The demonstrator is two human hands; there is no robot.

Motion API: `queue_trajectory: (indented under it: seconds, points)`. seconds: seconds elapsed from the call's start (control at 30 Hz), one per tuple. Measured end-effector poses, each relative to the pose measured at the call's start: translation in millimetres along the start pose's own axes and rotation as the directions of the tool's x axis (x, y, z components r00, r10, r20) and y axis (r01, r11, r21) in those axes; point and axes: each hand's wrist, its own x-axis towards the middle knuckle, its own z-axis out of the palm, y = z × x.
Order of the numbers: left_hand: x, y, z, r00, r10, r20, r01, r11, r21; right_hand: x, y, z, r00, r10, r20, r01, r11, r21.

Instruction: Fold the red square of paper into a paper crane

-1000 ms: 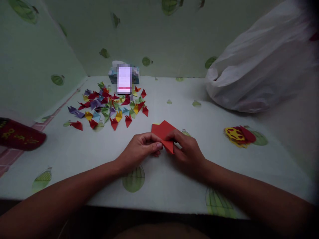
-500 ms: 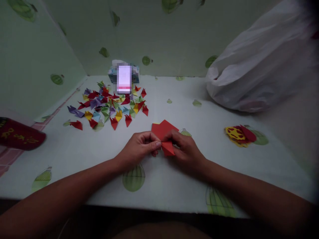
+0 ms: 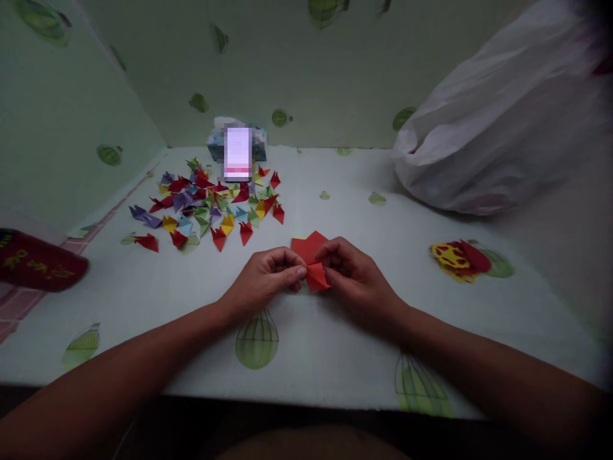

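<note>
Between my hands is a small folded piece of red paper [image 3: 317, 277], held just above the table. My left hand [image 3: 276, 271] pinches its left corner between thumb and fingers. On the other side, my right hand [image 3: 353, 273] has its thumb and fingertips closed on the paper's right edge. Behind the folded piece lie flat red paper squares [image 3: 309, 243], with a thin yellow edge showing at their left; my fingers hide part of them. Many folded paper cranes [image 3: 219, 237] in red, yellow, green, blue and purple are heaped farther back on the left.
A lit phone [image 3: 238, 152], blurred out, leans on a tissue box [image 3: 259, 144] behind the cranes. A large white plastic bag [image 3: 460, 160] fills the back right. Red and yellow cut-outs [image 3: 453, 257] lie at right, a dark red cylinder [image 3: 43, 260] at far left.
My right hand has shifted its grip, its fingers more spread along the paper's right side. The folded red paper sits slightly higher and farther left, with its flap turned.
</note>
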Motion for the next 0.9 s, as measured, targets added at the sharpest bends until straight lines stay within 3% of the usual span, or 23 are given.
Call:
queue_trajectory:
  seconds: [0.43, 0.6, 0.73, 0.9]
  points:
    - [0.5, -4.5, 4.5, 0.978, 0.061, -0.197, -0.071, 0.997, -0.044, 3.2, -0.9, -0.6, 0.995, -0.025, -0.094, 0.037, 0.991, 0.129]
    - [-0.6, -6.4, 6.9, 0.984, 0.086, -0.159, -0.099, 0.992, -0.072, 2.9, -0.7, 0.8, 0.999, -0.03, -0.045, 0.037, 0.988, 0.15]
    - [-1.1, -5.9, 9.0, 0.985, 0.132, -0.112, -0.136, 0.99, -0.029, 2.5, -3.6, -1.2, 0.999, -0.015, -0.039, 0.017, 0.998, 0.054]
    - [-0.8, -5.7, 8.4, 0.992, 0.094, -0.087, -0.097, 0.995, -0.029, 2.0, -0.3, -4.1, 1.0, -0.016, -0.022, 0.014, 0.998, -0.064]
